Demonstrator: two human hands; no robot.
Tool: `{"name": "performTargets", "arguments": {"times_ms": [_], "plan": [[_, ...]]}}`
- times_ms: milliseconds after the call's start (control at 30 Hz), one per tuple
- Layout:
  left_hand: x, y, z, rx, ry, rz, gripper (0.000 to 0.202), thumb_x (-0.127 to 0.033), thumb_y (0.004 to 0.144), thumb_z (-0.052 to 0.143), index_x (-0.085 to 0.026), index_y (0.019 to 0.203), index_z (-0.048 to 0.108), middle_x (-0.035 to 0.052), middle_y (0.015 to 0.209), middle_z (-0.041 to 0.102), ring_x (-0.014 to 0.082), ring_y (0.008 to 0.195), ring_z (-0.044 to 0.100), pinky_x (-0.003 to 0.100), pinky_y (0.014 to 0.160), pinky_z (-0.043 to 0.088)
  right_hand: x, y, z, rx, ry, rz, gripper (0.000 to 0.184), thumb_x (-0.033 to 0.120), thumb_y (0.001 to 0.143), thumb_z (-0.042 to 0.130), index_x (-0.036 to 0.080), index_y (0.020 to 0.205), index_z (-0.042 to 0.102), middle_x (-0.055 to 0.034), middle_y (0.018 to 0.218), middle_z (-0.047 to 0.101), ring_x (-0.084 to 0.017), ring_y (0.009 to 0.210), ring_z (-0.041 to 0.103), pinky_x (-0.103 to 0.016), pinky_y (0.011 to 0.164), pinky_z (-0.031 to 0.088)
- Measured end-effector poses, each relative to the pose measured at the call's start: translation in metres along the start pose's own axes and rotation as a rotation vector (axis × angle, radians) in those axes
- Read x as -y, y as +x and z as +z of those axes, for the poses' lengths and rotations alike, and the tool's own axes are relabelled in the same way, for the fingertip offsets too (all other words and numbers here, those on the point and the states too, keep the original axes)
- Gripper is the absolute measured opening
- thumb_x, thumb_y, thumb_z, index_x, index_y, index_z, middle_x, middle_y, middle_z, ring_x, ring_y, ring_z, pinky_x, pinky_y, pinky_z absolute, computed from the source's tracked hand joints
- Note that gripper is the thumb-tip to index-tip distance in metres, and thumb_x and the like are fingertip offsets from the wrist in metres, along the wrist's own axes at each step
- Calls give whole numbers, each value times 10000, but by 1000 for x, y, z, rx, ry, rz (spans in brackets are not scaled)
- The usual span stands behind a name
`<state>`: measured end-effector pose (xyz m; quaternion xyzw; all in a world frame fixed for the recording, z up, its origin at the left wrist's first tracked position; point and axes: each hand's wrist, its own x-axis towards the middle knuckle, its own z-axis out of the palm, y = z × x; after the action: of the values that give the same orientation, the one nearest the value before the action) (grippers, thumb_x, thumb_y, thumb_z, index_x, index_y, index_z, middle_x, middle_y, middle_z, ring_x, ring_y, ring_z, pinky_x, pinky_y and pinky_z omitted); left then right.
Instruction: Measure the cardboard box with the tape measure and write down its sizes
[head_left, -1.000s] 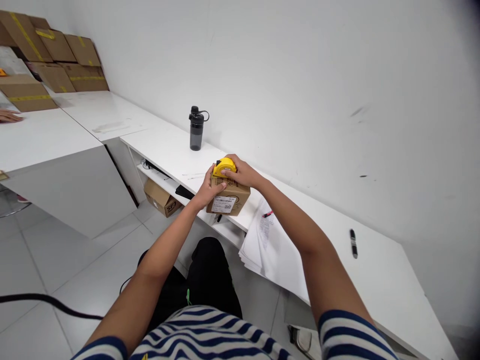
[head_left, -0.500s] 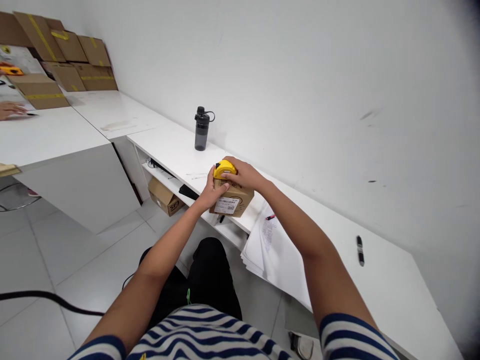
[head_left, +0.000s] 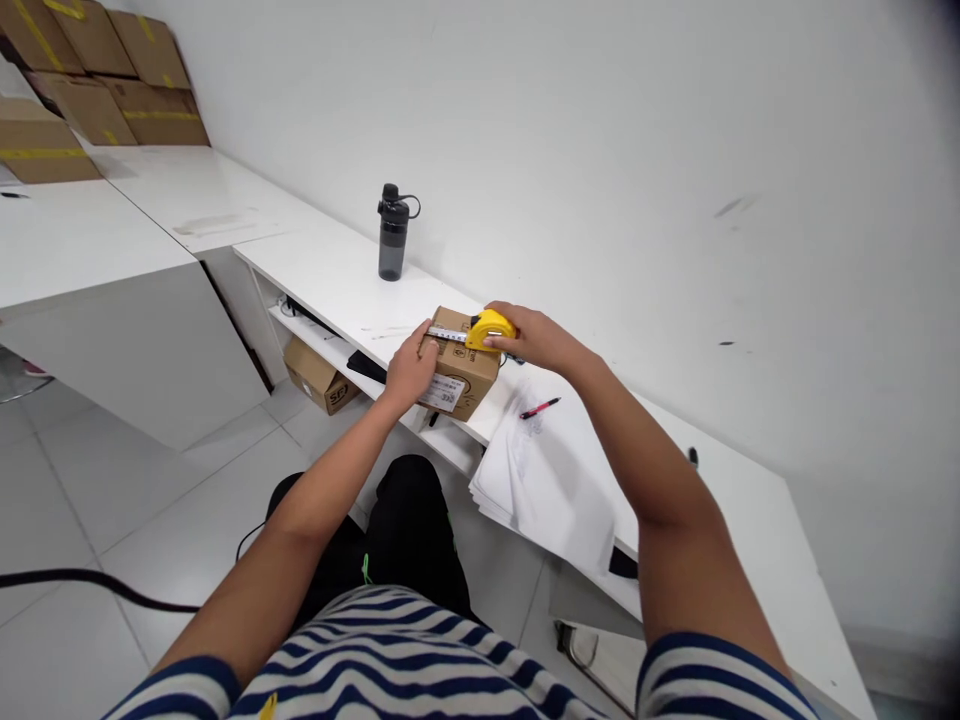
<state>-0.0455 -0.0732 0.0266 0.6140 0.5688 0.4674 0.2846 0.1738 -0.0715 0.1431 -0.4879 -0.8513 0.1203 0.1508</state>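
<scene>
A small cardboard box (head_left: 474, 390) with a white label sits on the white shelf top. Across its upper face runs the pulled-out blade of a yellow tape measure (head_left: 489, 328). My right hand (head_left: 525, 335) is closed around the tape measure's case at the box's right side. At the left edge of the box, my left hand (head_left: 412, 372) pinches the blade's end and rests against the cardboard; the blade's very tip is hidden by the fingers.
A dark water bottle (head_left: 392, 235) stands behind the box near the wall. Paper sheets (head_left: 547, 480) with a red pen (head_left: 540, 408) lie to the right, a black marker (head_left: 693, 457) farther on. An open carton (head_left: 315, 375) is on the floor; stacked boxes (head_left: 150, 110) stand back left.
My right hand has moved right with the tape measure's case, drawing the blade out across the box. My left hand has stayed at the box's left edge. The view has shifted slightly.
</scene>
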Motion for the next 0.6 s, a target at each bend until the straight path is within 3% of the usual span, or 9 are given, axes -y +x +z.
{"name": "performTargets", "arguments": {"times_ms": [133,300,433,600], "plan": [[-4,5,-7,26,190,41,533,-374,975,423,-295,1491,533,26,1512,573,318,1368,557,465,1132,446,-12,-37,-13,0,-3,111,326,460,895,572,285,1169,600,-60,1064,708,-265,891,642,-401,749,489],[-3,15,-15,71,283,93,540,-431,951,482,-312,1473,556,50,1430,645,376,1296,591,533,1093,452,-24,-64,-9,-65,-27,166,311,470,886,578,289,1138,605,-66,997,709,-268,811,634,-398,678,474],[-3,16,-17,91,273,91,558,-462,941,503,-327,1481,543,51,1369,687,374,1257,611,524,1073,459,-31,-64,0,-109,-2,146,345,465,896,569,293,1193,598,-62,1037,710,-272,857,642,-407,715,489],[-5,15,-17,116,289,61,560,-453,973,429,-331,1515,495,56,1431,641,397,1276,600,548,1032,478,-30,-41,10,-218,51,116,511,461,886,591,252,1350,545,-94,1282,669,-310,1090,637,-471,918,497]]}}
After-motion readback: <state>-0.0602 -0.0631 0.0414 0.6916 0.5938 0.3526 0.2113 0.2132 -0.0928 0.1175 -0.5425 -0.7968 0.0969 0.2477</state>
